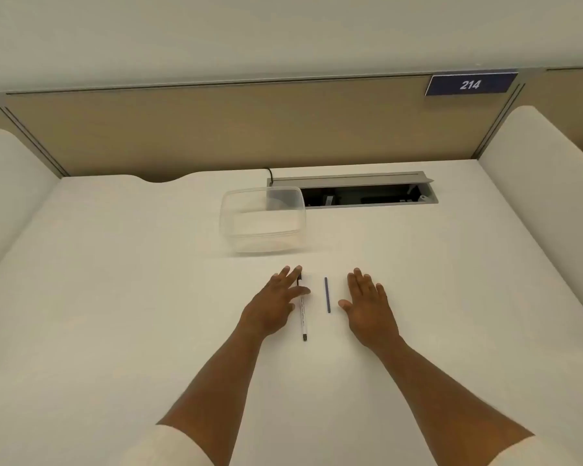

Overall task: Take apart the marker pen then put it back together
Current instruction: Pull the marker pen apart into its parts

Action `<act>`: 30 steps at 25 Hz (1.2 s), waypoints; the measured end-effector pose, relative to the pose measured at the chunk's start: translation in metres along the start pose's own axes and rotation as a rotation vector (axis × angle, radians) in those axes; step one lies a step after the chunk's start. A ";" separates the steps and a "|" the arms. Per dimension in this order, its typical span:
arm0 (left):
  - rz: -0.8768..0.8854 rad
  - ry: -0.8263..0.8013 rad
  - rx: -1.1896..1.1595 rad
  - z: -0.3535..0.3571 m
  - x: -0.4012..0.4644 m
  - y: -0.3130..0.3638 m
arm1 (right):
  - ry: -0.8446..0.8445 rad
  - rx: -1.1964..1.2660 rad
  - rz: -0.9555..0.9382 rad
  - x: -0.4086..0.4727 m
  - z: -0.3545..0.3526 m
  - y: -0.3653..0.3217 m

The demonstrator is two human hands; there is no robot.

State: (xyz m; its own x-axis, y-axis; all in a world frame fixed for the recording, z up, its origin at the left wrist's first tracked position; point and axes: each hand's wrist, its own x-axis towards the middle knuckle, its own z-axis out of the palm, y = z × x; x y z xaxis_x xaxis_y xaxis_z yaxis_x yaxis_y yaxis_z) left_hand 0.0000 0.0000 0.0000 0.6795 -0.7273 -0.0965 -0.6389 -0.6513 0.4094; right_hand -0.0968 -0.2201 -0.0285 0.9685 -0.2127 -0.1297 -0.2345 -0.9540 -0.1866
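A white marker pen body (pixel 303 318) with dark ends lies lengthwise on the white desk (pixel 115 297). My left hand (pixel 276 302) rests flat just left of it, fingers spread, its thumb and forefinger over the pen's far part. A thin dark blue rod (pixel 327 294), the pen's inner part, lies apart on the desk to the right of the body. My right hand (pixel 367 302) lies flat and spread to the right of the rod, not touching it. Neither hand holds anything.
A clear plastic container (pixel 263 220) stands behind the hands. An open grey cable hatch (pixel 357 190) is set in the desk beyond it. A beige partition (pixel 249 129) with a blue "214" sign (pixel 470 84) closes the back; white dividers flank both sides.
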 end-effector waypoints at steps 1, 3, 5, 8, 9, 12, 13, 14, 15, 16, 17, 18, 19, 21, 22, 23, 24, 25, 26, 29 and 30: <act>0.014 -0.010 0.035 0.002 0.003 -0.001 | 0.002 -0.013 0.009 -0.001 0.001 0.001; 0.009 -0.037 0.044 0.002 0.006 -0.003 | -0.003 -0.002 0.020 -0.001 0.003 0.004; 0.014 -0.050 0.033 0.002 0.010 -0.003 | -0.001 0.006 0.013 -0.002 0.007 0.005; 0.051 -0.028 0.066 -0.001 0.012 -0.005 | 0.016 0.017 0.004 -0.002 0.008 0.005; 0.060 -0.022 0.072 -0.001 0.012 -0.006 | 0.015 0.023 0.006 -0.001 0.008 0.005; 0.090 -0.019 0.098 -0.002 0.008 -0.007 | 0.002 0.028 0.001 -0.002 0.005 0.005; 0.094 -0.019 0.106 -0.002 0.006 -0.009 | -0.005 0.044 0.007 -0.001 0.004 0.006; 0.094 -0.018 0.112 -0.003 0.004 -0.010 | -0.003 0.071 0.017 -0.002 0.002 0.005; 0.090 -0.012 0.116 -0.004 0.002 -0.011 | 0.014 0.099 0.025 -0.002 -0.001 0.003; 0.078 0.000 0.116 -0.007 -0.001 -0.012 | 0.053 0.141 0.031 -0.003 -0.005 0.000; 0.063 0.013 0.105 -0.010 -0.003 -0.013 | 0.116 0.174 0.016 -0.004 -0.010 -0.003; 0.044 0.030 0.084 -0.013 -0.005 -0.013 | 0.199 0.204 -0.021 -0.005 -0.016 -0.009; 0.023 0.056 0.061 -0.016 -0.007 -0.013 | 0.285 0.217 -0.067 -0.005 -0.021 -0.014; -0.026 0.133 0.035 -0.024 -0.012 -0.012 | 0.346 0.240 -0.128 -0.005 -0.033 -0.027; -0.051 0.180 0.029 -0.027 -0.014 -0.011 | 0.299 0.281 -0.131 -0.004 -0.039 -0.033; -0.072 0.224 0.022 -0.031 -0.016 -0.010 | 0.222 0.348 -0.130 -0.003 -0.042 -0.039; -0.095 0.262 0.005 -0.033 -0.018 -0.007 | 0.146 0.434 -0.117 -0.003 -0.045 -0.045; -0.119 0.297 -0.019 -0.036 -0.021 -0.004 | 0.078 0.520 -0.094 -0.003 -0.047 -0.049; -0.146 0.322 -0.043 -0.037 -0.024 -0.001 | 0.020 0.602 -0.070 -0.002 -0.050 -0.052; -0.230 0.320 -0.071 -0.040 -0.035 0.012 | -0.134 0.761 0.005 -0.002 -0.056 -0.061; -0.242 0.315 -0.078 -0.040 -0.038 0.016 | -0.177 0.821 0.047 -0.002 -0.057 -0.062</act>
State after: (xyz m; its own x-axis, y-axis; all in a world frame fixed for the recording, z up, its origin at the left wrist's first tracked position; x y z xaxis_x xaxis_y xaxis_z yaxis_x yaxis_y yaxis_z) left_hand -0.0215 0.0262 0.0460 0.8920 -0.4450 0.0793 -0.4258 -0.7682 0.4780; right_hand -0.0795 -0.1723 0.0392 0.9448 -0.1463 -0.2931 -0.3270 -0.4742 -0.8174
